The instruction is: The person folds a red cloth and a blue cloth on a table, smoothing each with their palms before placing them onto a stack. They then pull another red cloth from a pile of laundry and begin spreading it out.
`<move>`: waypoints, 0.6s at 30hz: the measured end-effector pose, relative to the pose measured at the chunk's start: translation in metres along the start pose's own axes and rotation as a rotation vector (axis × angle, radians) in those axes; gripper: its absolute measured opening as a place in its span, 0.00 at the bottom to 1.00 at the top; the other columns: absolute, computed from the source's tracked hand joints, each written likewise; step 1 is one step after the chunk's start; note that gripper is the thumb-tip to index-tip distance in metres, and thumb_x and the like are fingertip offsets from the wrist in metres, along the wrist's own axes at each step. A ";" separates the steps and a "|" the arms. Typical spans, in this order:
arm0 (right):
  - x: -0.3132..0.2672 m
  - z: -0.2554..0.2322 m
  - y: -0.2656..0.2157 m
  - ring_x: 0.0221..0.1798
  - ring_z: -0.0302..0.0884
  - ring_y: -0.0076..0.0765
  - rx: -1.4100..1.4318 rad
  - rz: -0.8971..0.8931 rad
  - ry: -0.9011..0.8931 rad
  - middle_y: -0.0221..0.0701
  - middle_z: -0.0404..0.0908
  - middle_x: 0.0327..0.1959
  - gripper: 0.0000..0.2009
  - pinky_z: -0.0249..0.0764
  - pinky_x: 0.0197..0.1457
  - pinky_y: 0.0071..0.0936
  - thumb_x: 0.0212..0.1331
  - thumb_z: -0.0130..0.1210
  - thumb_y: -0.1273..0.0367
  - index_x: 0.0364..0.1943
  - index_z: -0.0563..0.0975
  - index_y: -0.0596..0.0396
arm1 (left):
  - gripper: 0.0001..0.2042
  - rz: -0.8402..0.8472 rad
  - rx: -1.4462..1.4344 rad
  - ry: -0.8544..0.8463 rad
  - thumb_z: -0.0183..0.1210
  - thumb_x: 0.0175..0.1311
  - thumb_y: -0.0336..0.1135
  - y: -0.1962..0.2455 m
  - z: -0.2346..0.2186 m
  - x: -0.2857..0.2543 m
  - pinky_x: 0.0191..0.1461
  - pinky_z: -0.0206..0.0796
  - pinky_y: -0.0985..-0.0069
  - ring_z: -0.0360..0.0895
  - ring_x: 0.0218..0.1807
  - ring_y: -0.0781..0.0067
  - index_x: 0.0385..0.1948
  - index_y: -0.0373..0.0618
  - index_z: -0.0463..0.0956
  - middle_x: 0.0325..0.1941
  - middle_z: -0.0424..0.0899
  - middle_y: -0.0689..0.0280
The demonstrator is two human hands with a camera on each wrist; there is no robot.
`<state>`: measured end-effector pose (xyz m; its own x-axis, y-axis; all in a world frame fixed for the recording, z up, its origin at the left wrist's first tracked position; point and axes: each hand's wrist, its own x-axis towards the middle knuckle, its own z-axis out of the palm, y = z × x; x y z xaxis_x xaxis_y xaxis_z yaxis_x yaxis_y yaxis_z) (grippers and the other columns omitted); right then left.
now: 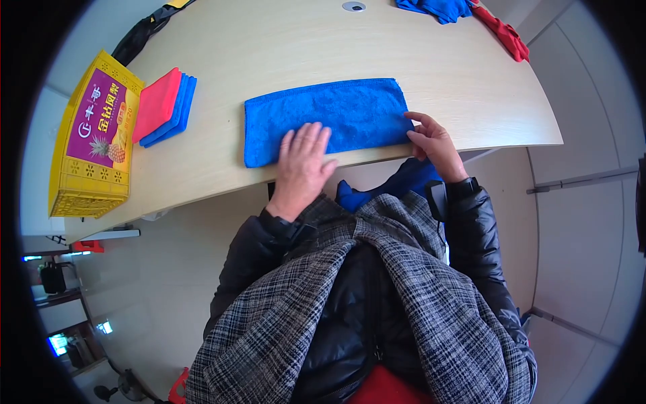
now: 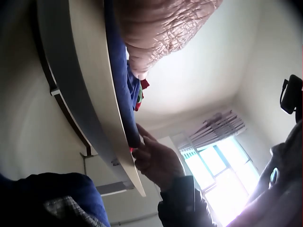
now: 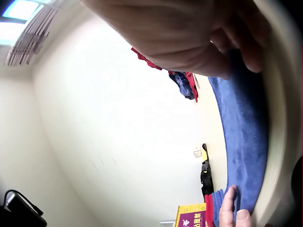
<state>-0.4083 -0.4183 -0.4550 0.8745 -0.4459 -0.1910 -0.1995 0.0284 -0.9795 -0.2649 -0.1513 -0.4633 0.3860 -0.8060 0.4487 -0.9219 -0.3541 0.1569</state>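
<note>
Far out beyond the left hand, at the worktop's (image 1: 282, 40) left end: a yellow box (image 1: 94, 138) with a purple printed panel. Just to its right, still well left of the hands: a small stack of folded cloths (image 1: 163, 106), red on top, blue beneath.

Left hand (image 1: 304, 165): fingers straight and together, palm flat, pressing down on the near left part of the blue towel (image 1: 330, 114); nothing gripped. Seen from the left wrist view only as a stretch of palm and a fingertip over the towel's edge.

Blue towel: spread as a long folded strip on the worktop between the two hands, close to the near edge, running from just left of the left hand across to the right hand.

Right hand (image 1: 434, 140): at the towel's near right corner, by the worktop's edge; fingers bent, tips pinching the corner, thumb toward the fabric.

Beyond the right hand, at the worktop's far edge: a crumpled blue cloth (image 1: 437, 8), with a red cloth (image 1: 505, 32) just to its right. Near it, further left on the far side: a round grey cable port (image 1: 353, 7).
</note>
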 end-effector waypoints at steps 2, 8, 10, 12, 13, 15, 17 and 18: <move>-0.004 0.000 -0.008 0.26 0.72 0.14 0.032 0.010 -0.012 0.20 0.73 0.30 0.20 0.68 0.30 0.14 0.69 0.55 0.71 0.65 0.74 0.49 | 0.22 -0.180 0.016 0.081 0.62 0.65 0.41 -0.019 -0.013 -0.010 0.72 0.57 0.55 0.70 0.66 0.54 0.58 0.40 0.74 0.63 0.76 0.54; -0.003 0.002 -0.005 0.28 0.76 0.16 0.133 0.044 -0.083 0.20 0.74 0.32 0.22 0.73 0.33 0.15 0.70 0.55 0.69 0.68 0.72 0.47 | 0.17 -0.573 0.116 0.221 0.64 0.66 0.35 -0.069 -0.028 -0.051 0.58 0.68 0.62 0.77 0.49 0.53 0.53 0.39 0.76 0.47 0.82 0.55; -0.001 0.006 -0.006 0.28 0.76 0.16 0.138 0.050 -0.091 0.20 0.74 0.31 0.22 0.72 0.33 0.15 0.70 0.55 0.69 0.67 0.72 0.47 | 0.17 -0.612 0.020 0.264 0.64 0.65 0.34 -0.070 -0.025 -0.054 0.56 0.69 0.64 0.78 0.47 0.55 0.53 0.39 0.77 0.45 0.82 0.56; -0.002 0.009 -0.006 0.27 0.76 0.15 0.139 0.066 -0.079 0.20 0.75 0.29 0.20 0.72 0.32 0.15 0.70 0.55 0.69 0.66 0.74 0.48 | 0.16 -0.670 -0.198 0.348 0.65 0.64 0.31 -0.068 -0.019 -0.054 0.50 0.70 0.66 0.78 0.43 0.59 0.52 0.39 0.77 0.41 0.82 0.57; -0.002 0.009 -0.005 0.27 0.76 0.15 0.139 0.064 -0.094 0.20 0.75 0.29 0.20 0.72 0.32 0.15 0.70 0.55 0.69 0.66 0.74 0.48 | 0.16 -0.679 -0.187 0.354 0.65 0.64 0.31 -0.071 -0.014 -0.055 0.50 0.70 0.66 0.78 0.43 0.59 0.52 0.39 0.77 0.41 0.82 0.57; -0.001 0.009 -0.003 0.25 0.74 0.15 0.100 0.067 -0.057 0.20 0.75 0.26 0.19 0.70 0.31 0.14 0.71 0.54 0.69 0.64 0.75 0.48 | 0.16 -0.653 -0.283 0.427 0.66 0.62 0.29 -0.079 -0.003 -0.055 0.47 0.70 0.67 0.78 0.41 0.62 0.51 0.39 0.77 0.40 0.82 0.58; -0.001 0.009 0.000 0.25 0.73 0.14 0.075 0.074 -0.064 0.20 0.75 0.25 0.18 0.69 0.30 0.13 0.71 0.54 0.69 0.63 0.76 0.48 | 0.15 -0.662 -0.316 0.470 0.66 0.62 0.28 -0.081 0.000 -0.056 0.45 0.70 0.67 0.77 0.40 0.63 0.50 0.40 0.78 0.39 0.82 0.59; 0.000 0.010 0.001 0.24 0.72 0.14 0.050 0.055 -0.042 0.20 0.74 0.24 0.17 0.68 0.29 0.13 0.71 0.54 0.70 0.62 0.77 0.49 | 0.15 -0.642 -0.258 0.465 0.66 0.61 0.28 -0.081 -0.002 -0.055 0.45 0.70 0.66 0.77 0.40 0.62 0.50 0.41 0.78 0.39 0.81 0.59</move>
<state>-0.4044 -0.4088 -0.4566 0.8809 -0.4044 -0.2460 -0.2261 0.0972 -0.9693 -0.2115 -0.0776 -0.4993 0.8384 -0.1869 0.5120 -0.5278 -0.5126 0.6772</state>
